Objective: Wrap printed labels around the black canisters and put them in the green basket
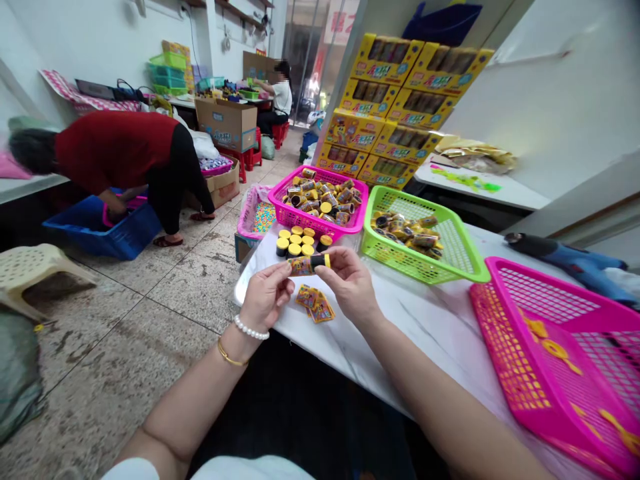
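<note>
Both my hands hold one small black tube (309, 265) with a yellow cap and a printed label, lying sideways above the white table (430, 327). My left hand (267, 293) pinches its left end and my right hand (350, 280) pinches the capped right end. A small stack of orange labels (315, 303) lies on the table just under my hands. Several yellow-capped black tubes (297, 242) stand upright beyond them. Behind these a pink basket (295, 217) is full of labelled tubes, and a green basket (450, 263) to its right holds several more.
Two stacked pink baskets (550, 360) sit at the table's right end. Yellow display boxes (395, 107) are piled behind the baskets. On the left a person in red (115, 150) bends over a blue bin (105, 230); another person sits at the far table (280, 93). A white stool (30, 267) stands on the tiled floor.
</note>
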Motion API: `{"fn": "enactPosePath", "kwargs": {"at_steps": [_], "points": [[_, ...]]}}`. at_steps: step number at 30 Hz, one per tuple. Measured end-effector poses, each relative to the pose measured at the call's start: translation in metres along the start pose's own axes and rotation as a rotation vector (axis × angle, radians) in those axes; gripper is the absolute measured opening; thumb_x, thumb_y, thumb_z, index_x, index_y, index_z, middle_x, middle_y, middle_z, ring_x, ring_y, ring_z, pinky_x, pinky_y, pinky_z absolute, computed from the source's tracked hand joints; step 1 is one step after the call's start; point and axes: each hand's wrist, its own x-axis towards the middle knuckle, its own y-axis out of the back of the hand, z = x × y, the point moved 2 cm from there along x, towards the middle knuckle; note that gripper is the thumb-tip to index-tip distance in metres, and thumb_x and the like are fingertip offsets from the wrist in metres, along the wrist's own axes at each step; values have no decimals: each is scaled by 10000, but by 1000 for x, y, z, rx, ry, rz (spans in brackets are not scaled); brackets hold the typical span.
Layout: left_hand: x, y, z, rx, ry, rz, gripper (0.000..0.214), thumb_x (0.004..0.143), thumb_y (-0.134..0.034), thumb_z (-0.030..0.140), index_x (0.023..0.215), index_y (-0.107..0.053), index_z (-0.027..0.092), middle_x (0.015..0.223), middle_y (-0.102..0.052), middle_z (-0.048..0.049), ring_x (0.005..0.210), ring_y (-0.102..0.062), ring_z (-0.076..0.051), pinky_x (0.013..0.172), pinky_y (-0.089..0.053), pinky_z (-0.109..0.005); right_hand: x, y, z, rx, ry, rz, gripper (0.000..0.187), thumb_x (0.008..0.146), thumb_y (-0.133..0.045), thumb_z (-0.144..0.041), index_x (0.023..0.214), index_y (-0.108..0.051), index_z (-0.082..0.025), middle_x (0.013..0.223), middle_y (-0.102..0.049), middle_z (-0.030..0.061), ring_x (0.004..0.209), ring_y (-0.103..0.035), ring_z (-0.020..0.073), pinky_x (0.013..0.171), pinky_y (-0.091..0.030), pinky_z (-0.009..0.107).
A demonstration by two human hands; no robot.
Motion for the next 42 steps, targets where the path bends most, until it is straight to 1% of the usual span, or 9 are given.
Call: {"fn": "enactPosePath", "kwargs": {"at_steps": [7,11,18,25,29,32,37,39,42], "points": [[1,6,0,4,-37,45,394,559,-885,299,820,-695,73,594,-581,3,469,-473,-50,349,-228,-138,-2,-4,1,79,-42,-108,401,708,-864,-452,939,-598,-262,932,-683,2,866,-653,168,824,-550,314],[-3,14,8,136,-186,112,491,596,-892,382,957,-703,107,885,-651,-45,584,-546,-64,376,-332,-142,-1,1,3,61,-35,-99,412,690,-885,-427,949,-606,-268,897,-663,-15,830,-645,156,793,-554,309],[2,13,12,256,72,-222,533,580,-913,448,919,-689,103,780,-645,-39,639,-596,-121,480,-440,-203,-4,-4,-1,-219,103,-257,377,759,-824,-430,1063,-698,-245,993,-653,47,883,-657,193,796,-576,343],[8,15,3,467,-245,-208,346,685,-862,326,948,-729,146,878,-693,-34,715,-589,-95,648,-464,-209,-3,1,-15,-455,291,-327,174,850,-709,-263,1015,-687,-213,898,-707,37,780,-694,168,733,-605,316],[4,20,5,501,-223,-227,425,729,-826,347,1089,-698,160,967,-684,-51,726,-606,-109,626,-480,-219,-6,-1,-16,-564,412,-309,135,851,-670,-226,984,-695,-225,931,-731,47,795,-695,173,719,-612,313],[3,21,8,572,-232,-223,375,752,-804,356,1044,-702,144,890,-694,-46,684,-600,-108,618,-484,-224,-7,-5,-7,-448,281,-261,146,804,-730,-282,935,-718,-220,912,-746,53,782,-712,187,736,-624,339],[4,15,15,711,-427,-260,309,789,-766,384,979,-715,146,944,-730,-74,812,-655,-154,744,-521,-259,-6,-10,12,-15,-292,-182,359,663,-871,-457,830,-716,-180,755,-747,49,649,-717,199,665,-633,361],[6,15,18,734,-385,-286,424,772,-782,445,1060,-688,149,929,-721,-75,795,-664,-158,705,-523,-254,-5,-11,13,22,-302,-184,388,651,-879,-475,840,-713,-180,782,-751,49,679,-724,198,704,-636,368],[9,22,22,647,-163,-245,640,746,-734,639,1132,-601,147,778,-678,-40,568,-615,-120,479,-435,-209,-4,-7,8,-107,-61,-169,350,704,-850,-443,923,-719,-202,875,-751,50,779,-733,201,783,-636,370]]}}
